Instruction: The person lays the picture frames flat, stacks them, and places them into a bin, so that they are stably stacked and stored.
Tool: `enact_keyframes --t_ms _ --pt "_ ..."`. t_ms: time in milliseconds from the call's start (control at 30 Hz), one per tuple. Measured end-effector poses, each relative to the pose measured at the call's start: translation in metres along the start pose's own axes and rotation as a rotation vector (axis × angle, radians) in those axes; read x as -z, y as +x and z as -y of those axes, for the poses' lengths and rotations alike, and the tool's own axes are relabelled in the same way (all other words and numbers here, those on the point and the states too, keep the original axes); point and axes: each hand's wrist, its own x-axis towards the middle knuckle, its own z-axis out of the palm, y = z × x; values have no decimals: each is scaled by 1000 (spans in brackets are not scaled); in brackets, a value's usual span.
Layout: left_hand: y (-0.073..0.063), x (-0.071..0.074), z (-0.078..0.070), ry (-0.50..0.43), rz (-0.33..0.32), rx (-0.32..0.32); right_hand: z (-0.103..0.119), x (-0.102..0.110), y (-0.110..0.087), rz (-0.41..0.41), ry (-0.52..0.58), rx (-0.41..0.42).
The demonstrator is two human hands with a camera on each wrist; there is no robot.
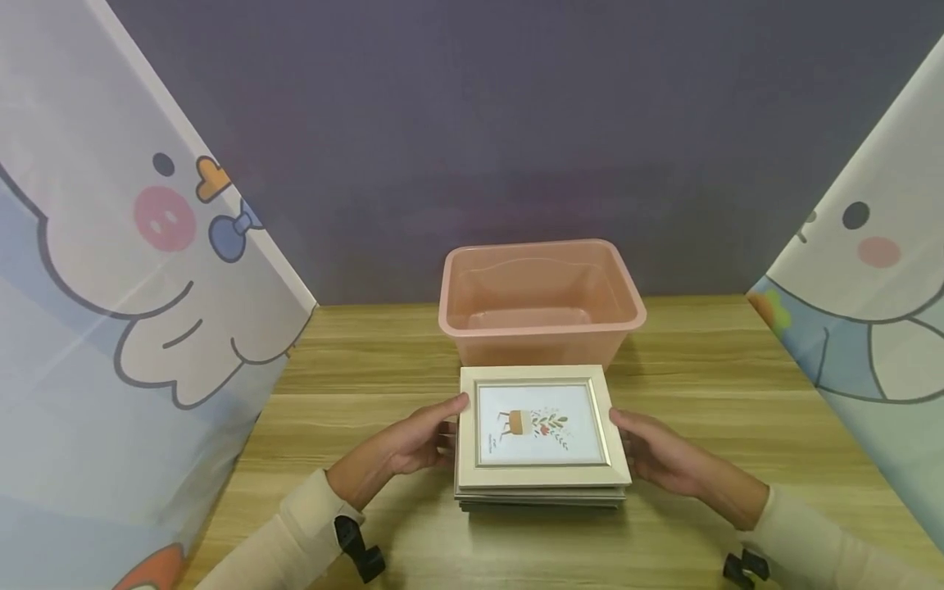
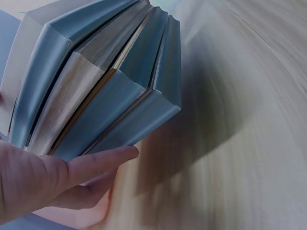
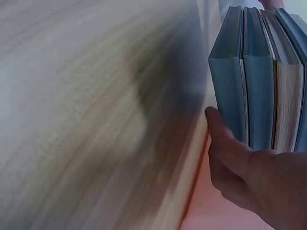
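Note:
A stack of several picture frames (image 2: 115,72) is between my hands. The top picture frame (image 1: 542,426) has a cream border, a gold inner edge and a print of a potted plant. Lower ones show blue-grey and wood-grained edges in both wrist views. My left hand (image 1: 420,438) grips the stack's left side, its thumb at the top frame's edge. On the opposite side my right hand (image 1: 659,452) holds the stack, thumb also at the upper edge; some fingers are hidden behind it in the head view. A shadow lies on the table beneath the stack, which appears raised.
Just behind the stack stands a pink plastic bin (image 1: 542,348), with nothing visible inside. The wood-grain table (image 1: 354,360) ends at a dark grey back wall (image 1: 472,147). Cartoon-printed panels (image 1: 88,344) flank both sides.

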Motion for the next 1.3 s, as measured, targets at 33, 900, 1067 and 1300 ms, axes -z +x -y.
enact_keyframes --t_ms 33,900,1067,1300 --pt "-2 -1 -2 6 -4 -2 2 0 -1 9 4 8" --pt "-26 -8 -25 99 -11 -106 41 -20 -10 -104 -152 1" --pt "-22 -14 -25 91 -95 -48 39 -20 -13 -38 -149 39" --pt "-29 -12 -24 66 -31 -133 41 -16 -14 -36 -160 45"
